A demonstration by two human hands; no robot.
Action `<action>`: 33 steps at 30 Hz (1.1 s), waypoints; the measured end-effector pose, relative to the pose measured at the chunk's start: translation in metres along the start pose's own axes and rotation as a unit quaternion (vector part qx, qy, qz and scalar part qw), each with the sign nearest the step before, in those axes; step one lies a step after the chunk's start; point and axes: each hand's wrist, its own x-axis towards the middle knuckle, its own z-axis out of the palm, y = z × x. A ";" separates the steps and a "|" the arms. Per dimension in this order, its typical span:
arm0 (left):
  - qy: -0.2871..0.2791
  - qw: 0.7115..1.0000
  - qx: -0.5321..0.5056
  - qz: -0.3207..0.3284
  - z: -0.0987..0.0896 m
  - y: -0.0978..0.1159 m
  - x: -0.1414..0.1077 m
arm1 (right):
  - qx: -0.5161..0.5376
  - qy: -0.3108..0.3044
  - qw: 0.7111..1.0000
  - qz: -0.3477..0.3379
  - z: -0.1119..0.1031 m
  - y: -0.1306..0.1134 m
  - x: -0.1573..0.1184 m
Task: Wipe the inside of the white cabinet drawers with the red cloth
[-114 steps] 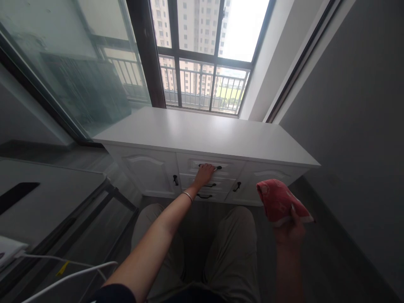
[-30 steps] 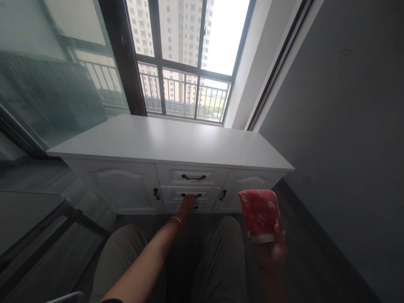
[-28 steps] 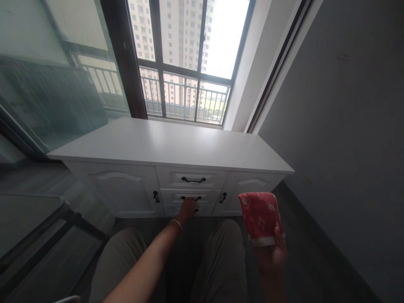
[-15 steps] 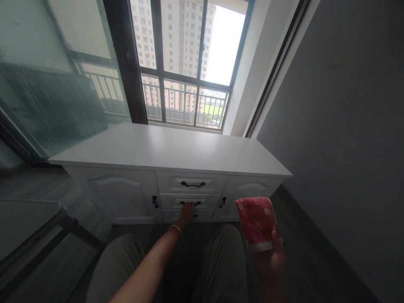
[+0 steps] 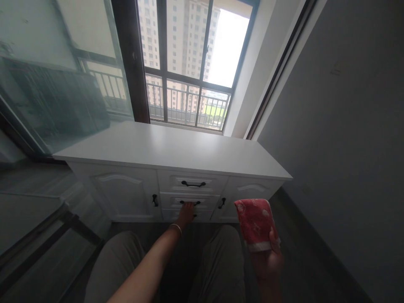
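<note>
A white sideboard [image 5: 151, 145] with doors at its sides and drawers in its middle stands before me. My left hand [image 5: 187, 212] has its fingers curled over the black handle [image 5: 197, 203] of the middle drawer [image 5: 172, 198], which sits flush with the front. On the right, my right hand [image 5: 273, 259] grips a folded red towel [image 5: 255, 221] with a pale pattern and a white edge. The thumb lies over the towel's side; the other fingers are mostly hidden beneath it.
Above the left hand is the top drawer with its black handle [image 5: 193, 184]. Each side door has a black handle, one at the left [image 5: 154, 200] and one at the right [image 5: 222, 203]. A table-like piece [image 5: 31, 210] stands at lower left; a grey wall [image 5: 341, 126] rises at right.
The view has tilted slightly. My left hand stays on the middle drawer's handle, and the drawer has not visibly moved. The towel in my right hand is almost where it was.
</note>
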 end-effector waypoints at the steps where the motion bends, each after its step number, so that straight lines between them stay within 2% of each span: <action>1: 0.000 1.000 0.001 -0.009 0.000 0.000 0.000 | -0.005 -0.002 1.000 0.002 -0.001 0.000 0.000; 7: -0.002 0.999 0.007 -0.045 0.003 0.001 0.003 | -0.009 0.020 1.000 0.000 0.000 0.004 -0.001; 12: -0.001 0.998 0.019 -0.065 0.013 0.006 -0.004 | -0.018 0.028 0.999 0.006 0.000 0.007 -0.001; 15: 0.002 0.997 0.025 -0.073 0.022 0.014 -0.019 | -0.027 0.040 0.999 0.002 -0.003 0.010 0.000; 18: 0.006 0.997 0.027 -0.075 0.030 0.021 -0.039 | -0.033 0.023 0.999 -0.004 -0.003 0.014 0.000; 25: 0.009 0.998 0.023 -0.055 0.045 0.034 -0.088 | -0.047 0.015 0.999 -0.012 0.013 0.027 -0.010; 30: 0.014 0.999 0.014 -0.051 0.051 0.043 -0.109 | -0.049 0.013 0.998 -0.023 0.023 0.028 -0.021; 33: 0.015 0.999 0.003 -0.045 0.054 0.048 -0.122 | -0.059 -0.005 0.998 -0.022 0.021 0.026 -0.026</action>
